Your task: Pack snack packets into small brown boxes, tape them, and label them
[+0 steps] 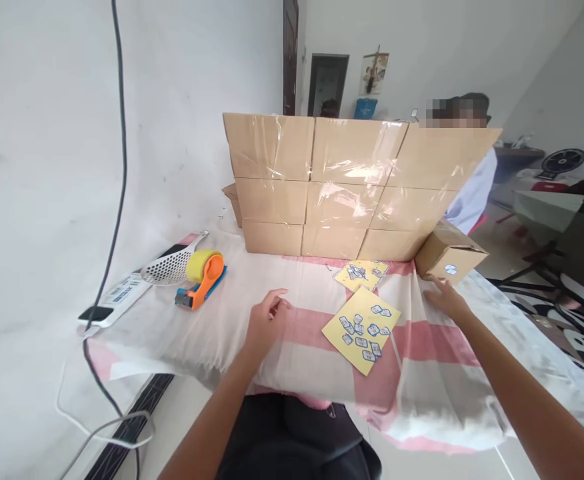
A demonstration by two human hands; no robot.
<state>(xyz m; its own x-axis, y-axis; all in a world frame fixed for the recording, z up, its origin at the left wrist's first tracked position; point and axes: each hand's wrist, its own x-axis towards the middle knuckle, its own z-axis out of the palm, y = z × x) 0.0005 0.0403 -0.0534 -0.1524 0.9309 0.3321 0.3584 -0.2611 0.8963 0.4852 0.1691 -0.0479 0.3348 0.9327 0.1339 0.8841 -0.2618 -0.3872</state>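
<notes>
My left hand (267,320) rests over the striped cloth, fingers loosely curled, with a gap between thumb and forefinger and nothing visible in it. At the lower front edge of a small cardboard box (455,257), my right hand (446,300) has its fingers stretched out; they reach the box, though a firm touch is hard to tell. A round white sticker (451,269) is on that box. Between my hands lies a yellow sheet (339,331) bearing several blue-edged stickers (361,342). Just behind it is another yellow sheet (342,275) with a drawing.
A wall of taped cardboard boxes (345,200) stands across the table's back. At left are an orange tape dispenser (206,283), yellow tape (199,265), a perforated white ladle (165,268) and a power strip (122,293). Behind the boxes sits another person (477,190).
</notes>
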